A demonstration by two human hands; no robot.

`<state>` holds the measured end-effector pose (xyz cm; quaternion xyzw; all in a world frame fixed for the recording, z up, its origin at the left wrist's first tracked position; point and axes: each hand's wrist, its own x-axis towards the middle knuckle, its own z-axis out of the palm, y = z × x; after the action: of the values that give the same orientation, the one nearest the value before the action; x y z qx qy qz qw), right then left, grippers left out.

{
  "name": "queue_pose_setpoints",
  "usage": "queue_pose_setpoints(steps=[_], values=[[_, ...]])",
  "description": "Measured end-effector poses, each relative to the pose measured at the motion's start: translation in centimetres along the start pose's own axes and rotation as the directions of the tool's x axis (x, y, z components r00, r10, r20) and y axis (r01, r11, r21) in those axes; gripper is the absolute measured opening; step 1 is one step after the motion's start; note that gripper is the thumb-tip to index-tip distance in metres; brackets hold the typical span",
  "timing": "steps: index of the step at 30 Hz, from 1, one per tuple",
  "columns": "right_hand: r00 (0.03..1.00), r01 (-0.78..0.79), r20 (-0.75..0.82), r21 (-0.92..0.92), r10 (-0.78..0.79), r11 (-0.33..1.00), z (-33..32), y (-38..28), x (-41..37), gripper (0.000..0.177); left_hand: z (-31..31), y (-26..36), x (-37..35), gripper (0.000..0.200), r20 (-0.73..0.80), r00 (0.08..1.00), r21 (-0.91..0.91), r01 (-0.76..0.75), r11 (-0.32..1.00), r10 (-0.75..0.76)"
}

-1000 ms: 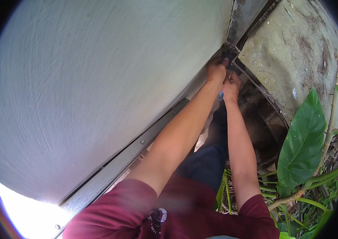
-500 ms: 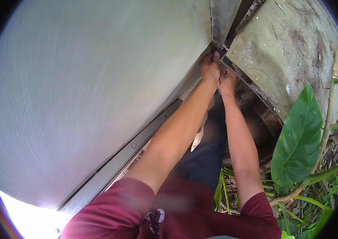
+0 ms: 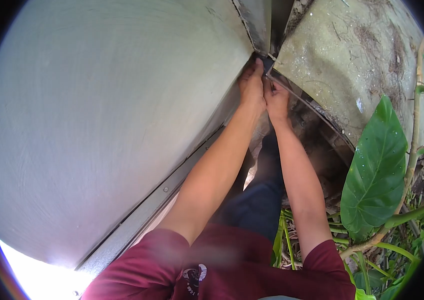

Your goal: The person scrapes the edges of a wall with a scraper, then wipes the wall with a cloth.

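Both hands reach up into the narrow gap between a large pale panel [image 3: 112,120] and a weathered, dirt-stained panel [image 3: 342,70]. My left hand [image 3: 253,87] has its fingers bent around something dark [image 3: 267,65] at the top of the gap, with the thumb pointing up. Right beside it, my right hand [image 3: 277,102] is closed near the lower corner of the stained panel. What its fingers hold is hidden. The two hands touch or nearly touch at the wrists.
A metal rail with bolts [image 3: 166,190] runs along the pale panel's lower edge. At the right are a big green leaf [image 3: 376,165] and a thick stem [image 3: 414,135]. Beneath the stained panel lies a dark cavity [image 3: 322,145]. Another metal panel [image 3: 256,22] rises above the hands.
Both hands and the panel corner appear slightly further left in view, as the camera has shifted. The left fingers still curl at the dark piece, and the right hand stays close beside them.
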<state>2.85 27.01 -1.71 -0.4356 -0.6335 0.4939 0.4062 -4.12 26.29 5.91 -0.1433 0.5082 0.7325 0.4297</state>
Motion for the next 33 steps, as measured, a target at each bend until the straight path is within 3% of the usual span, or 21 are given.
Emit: queue_pose_setpoints(steps=[1,3,4,5,6,8,9,12,15,17,22,24,25,29,33], values=[[1.0,-0.019,0.01,0.003,0.019,1.0,0.2,0.1,0.3,0.012,0.0,0.2,-0.3,0.033,0.02,1.0,-0.02,-0.014,1.0,0.015],[0.999,-0.039,0.027,0.006,0.039,0.999,0.5,0.0,0.6,0.02,0.1,-1.2,0.7,0.028,-0.154,0.984,0.012,-0.086,0.996,0.087],[0.986,-0.141,0.077,-0.049,0.144,0.989,0.5,-0.4,0.9,0.022,0.5,-1.1,1.4,0.025,-0.229,0.965,0.034,-0.125,0.992,0.129],[0.958,-0.246,0.124,-0.114,0.259,0.963,0.0,-1.0,0.4,0.025,0.3,-0.8,1.6,0.027,-0.363,0.93,0.1,0.102,0.99,-0.059],[0.914,-0.34,0.162,-0.19,0.371,0.921,-0.6,-1.5,-0.1,0.027,-0.9,-1.7,2.6,0.027,-0.366,0.925,0.2,0.187,0.962,-0.104],[0.919,-0.343,0.126,-0.215,0.374,0.914,-0.8,-0.5,-0.7,0.023,-3.3,-4.0,5.4,0.028,-0.366,0.912,0.397,0.333,0.855,-0.185],[0.917,-0.354,0.108,-0.225,0.384,0.908,-0.6,0.3,-1.6,0.022,-2.5,-2.9,3.6,0.036,-0.379,0.907,0.382,0.336,0.861,-0.186],[0.88,-0.423,0.15,-0.184,0.451,0.887,-1.3,-0.1,-3.1,0.02,-5.4,-4.5,1.9,0.045,-0.235,0.961,0.182,0.189,0.965,-0.144],[0.842,-0.458,0.274,-0.088,0.464,0.884,-3.0,-1.8,-5.9,0.021,-5.7,-1.4,-4.4,0.022,-0.227,0.963,0.264,0.202,0.943,-0.142],[0.826,-0.456,0.307,-0.131,0.473,0.88,-4.1,-5.4,-7.9,0.023,-7.6,-0.6,-7.5,0.021,-0.086,0.987,0.3,0.157,0.941,-0.137],[0.777,-0.607,0.317,0.145,0.544,0.781,-4.6,-10.9,-13.5,0.022,-9.6,2.1,-13.9,0.023,0.021,0.998,0.365,0.046,0.93,-0.058],[0.771,-0.626,0.278,0.163,0.573,0.763,-4.6,-13.1,-14.9,0.023,-9.5,3.6,-15.8,0.021,0.071,0.997,0.392,0.002,0.92,-0.033],[0.81,-0.58,0.246,0.208,0.532,0.787,-4.4,-14.2,-15.2,0.022,-9.3,4.2,-16.6,0.02,0.086,0.996,0.412,-0.024,0.911,-0.013],[0.789,-0.604,0.262,0.168,0.556,0.779,-5.4,-20.1,-14.1,0.017,-7.6,6.6,-18.6,0.017,0.113,0.993,0.422,-0.03,0.906,-0.02],[0.895,-0.432,0.178,0.105,0.41,0.896,-5.5,-21.5,-12.4,0.018,-5.8,7.5,-18.0,0.024,0.216,0.976,0.319,-0.059,0.946,-0.012]])
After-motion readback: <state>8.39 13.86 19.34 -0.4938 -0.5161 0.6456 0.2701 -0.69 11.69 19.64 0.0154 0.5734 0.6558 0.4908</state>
